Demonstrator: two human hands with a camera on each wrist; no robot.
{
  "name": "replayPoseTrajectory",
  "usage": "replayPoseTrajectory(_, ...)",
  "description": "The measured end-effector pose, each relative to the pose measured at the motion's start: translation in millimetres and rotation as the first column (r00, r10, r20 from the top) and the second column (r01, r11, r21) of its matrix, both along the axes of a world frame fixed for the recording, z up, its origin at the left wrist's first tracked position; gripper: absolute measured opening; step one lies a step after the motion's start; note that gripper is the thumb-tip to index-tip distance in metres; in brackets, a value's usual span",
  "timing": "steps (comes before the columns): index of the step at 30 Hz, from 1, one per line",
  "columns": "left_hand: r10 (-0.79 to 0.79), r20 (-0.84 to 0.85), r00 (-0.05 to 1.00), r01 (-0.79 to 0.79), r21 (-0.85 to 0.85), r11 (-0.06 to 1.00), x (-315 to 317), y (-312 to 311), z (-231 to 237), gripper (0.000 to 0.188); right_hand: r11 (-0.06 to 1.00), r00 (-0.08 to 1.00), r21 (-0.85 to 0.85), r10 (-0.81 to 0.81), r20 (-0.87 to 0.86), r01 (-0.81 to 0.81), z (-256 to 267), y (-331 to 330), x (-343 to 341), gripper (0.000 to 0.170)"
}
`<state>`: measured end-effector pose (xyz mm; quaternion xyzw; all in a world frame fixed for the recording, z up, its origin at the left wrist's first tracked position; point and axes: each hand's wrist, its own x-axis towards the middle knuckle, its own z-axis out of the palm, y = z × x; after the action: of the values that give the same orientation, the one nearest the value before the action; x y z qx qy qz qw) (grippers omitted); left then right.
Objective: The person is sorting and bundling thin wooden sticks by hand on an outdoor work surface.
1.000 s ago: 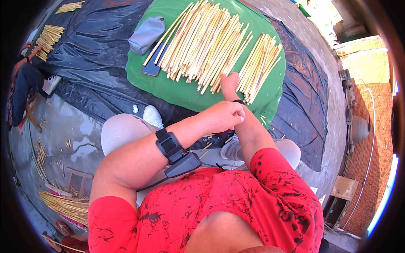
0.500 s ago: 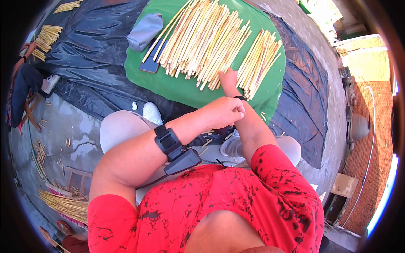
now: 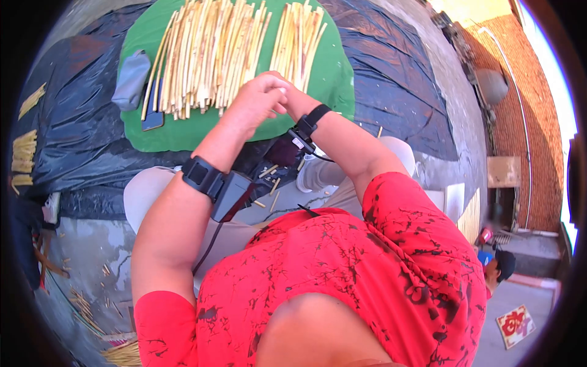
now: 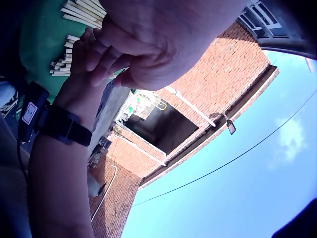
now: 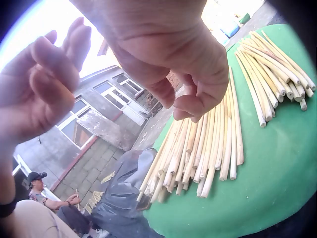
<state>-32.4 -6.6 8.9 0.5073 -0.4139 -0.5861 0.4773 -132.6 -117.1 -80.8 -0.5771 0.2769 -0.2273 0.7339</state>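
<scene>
Pale peeled sticks lie in two groups on a green cloth (image 3: pixel 143 137): a wide group (image 3: pixel 208 61) and a narrower one (image 3: pixel 299 49) to its right. My left hand (image 3: pixel 260 101) is raised near their close ends, fingers loosely curled around nothing. In the head view it overlaps my right hand (image 3: pixel 295 101) and hides part of it. The right wrist view shows the right hand (image 5: pixel 190 59) over the wide group, fingers bent loosely and no stick between them. There the two hands stand apart.
A grey pouch (image 3: pixel 130 79) and a phone (image 3: pixel 153 121) partly under the sticks lie at the cloth's left. Dark plastic sheeting (image 3: pixel 79 116) spreads around it. Short stick pieces (image 3: pixel 269 171) litter the ground near my feet. Another person (image 5: pixel 44 193) sits beside more sticks.
My right hand has left the stick ends between the two groups and come closer to my left hand. The left hand has moved forward. The head view has turned, shifting the cloth leftward.
</scene>
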Motion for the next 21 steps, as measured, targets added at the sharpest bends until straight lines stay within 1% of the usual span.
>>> replayPoseTrajectory(1, 0.013, 0.001, 1.000, -0.013, -0.001, 1.000, 1.8, -5.7, -0.8, 0.019, 0.996, 0.997, -0.044, 0.076, -0.028, -0.077, -4.1, -15.1, -7.0, 0.015)
replayPoseTrajectory(2, 0.026, 0.001, 1.000, -0.026, 0.001, 1.000, 3.5, -9.5, -1.9, 0.020, 0.988, 0.893, -0.147, -0.107, -0.438, 0.046, 41.1, -0.3, -6.5, 0.016)
replayPoseTrajectory(3, 0.027, -0.008, 1.000, -0.027, 0.006, 1.000, 6.8, -12.4, -4.6, 0.021, 0.983, 0.845, -0.162, -0.154, -0.511, 0.081, 53.7, 1.0, -8.5, 0.018)
replayPoseTrajectory(4, 0.036, -0.013, 0.999, -0.036, 0.010, 0.999, 9.7, -16.9, -6.8, 0.023, 0.993, 0.846, -0.116, -0.093, -0.525, 0.037, 86.4, 10.8, -27.5, 0.023)
replayPoseTrajectory(6, 0.097, 0.031, 0.995, -0.099, 0.040, 0.994, 12.8, -17.2, -9.9, 0.024, 0.991, 0.841, -0.127, -0.044, -0.539, -0.029, 111.5, 14.0, -65.8, 0.025)
replayPoseTrajectory(7, 0.100, 0.044, 0.994, -0.102, 0.045, 0.994, 19.3, -19.7, -18.2, 0.026, 0.991, 0.838, -0.134, -0.072, -0.541, -0.002, 124.9, 15.5, -86.5, 0.025)
replayPoseTrajectory(9, 0.092, 0.063, 0.994, -0.096, 0.054, 0.994, 27.2, -17.5, -26.3, 0.027, 0.955, 0.745, -0.281, -0.121, -0.656, -0.093, 148.9, 22.9, -135.0, 0.030)
replayPoseTrajectory(10, 0.120, 0.071, 0.990, -0.124, 0.062, 0.990, 29.9, -14.0, -23.3, 0.028, 0.930, 0.732, -0.355, -0.174, -0.658, -0.098, 154.0, 27.1, -160.6, 0.032)
replayPoseTrajectory(11, 0.151, 0.079, 0.985, -0.157, 0.070, 0.985, 33.3, -10.3, -21.1, 0.029, 0.898, 0.721, -0.426, -0.224, -0.656, -0.109, 156.3, 32.3, -187.0, 0.034)
replayPoseTrajectory(12, 0.147, 0.085, 0.985, -0.153, 0.067, 0.986, 37.1, -7.2, -20.1, 0.029, 0.834, 0.675, -0.528, -0.297, -0.676, -0.162, 157.2, 39.0, -211.7, 0.035)
replayPoseTrajectory(13, 0.186, 0.070, 0.980, -0.191, 0.064, 0.980, 41.2, -4.2, -19.3, 0.030, 0.757, 0.630, -0.615, -0.371, -0.683, -0.222, 155.1, 47.2, -235.1, 0.036)
replayPoseTrajectory(14, 0.229, 0.056, 0.972, -0.232, 0.060, 0.971, 47.6, -3.0, -19.8, 0.031, 0.701, 0.575, -0.650, -0.414, -0.706, -0.293, 146.8, 55.2, -258.7, 0.037)
replayPoseTrajectory(15, 0.233, 0.053, 0.971, -0.236, 0.060, 0.970, 59.2, -4.0, -25.4, 0.031, 0.642, 0.521, -0.674, -0.459, -0.720, -0.366, 137.3, 62.5, -274.8, 0.038)
replayPoseTrajectory(16, 0.233, 0.063, 0.970, -0.236, 0.059, 0.970, 65.6, -2.8, -24.4, 0.031, 0.643, 0.528, -0.677, -0.458, -0.715, -0.359, 131.5, 69.3, -280.8, 0.038)
replayPoseTrajectory(18, 0.297, 0.028, 0.955, -0.297, 0.001, 0.955, 76.3, -2.1, -20.9, 0.033, 0.620, 0.589, -0.774, -0.579, -0.563, -0.131, 121.4, 82.7, -288.7, 0.039)
replayPoseTrajectory(19, 0.323, -0.007, 0.946, -0.323, 0.010, 0.946, 80.1, -3.4, -15.3, 0.034, 0.624, 0.546, -0.769, -0.601, -0.584, -0.136, 125.5, 86.3, -286.5, 0.040)
replayPoseTrajectory(20, 0.333, 0.007, 0.943, -0.333, 0.011, 0.943, 77.8, -2.9, -2.5, 0.034, 0.627, 0.559, -0.768, -0.592, -0.580, -0.133, 123.6, 86.4, -288.4, 0.040)
replayPoseTrajectory(21, 0.355, -0.035, 0.934, -0.356, -0.014, 0.934, 75.5, -2.4, 10.3, 0.034, 0.613, 0.539, -0.782, -0.624, -0.565, -0.111, 121.9, 85.4, -290.7, 0.039)
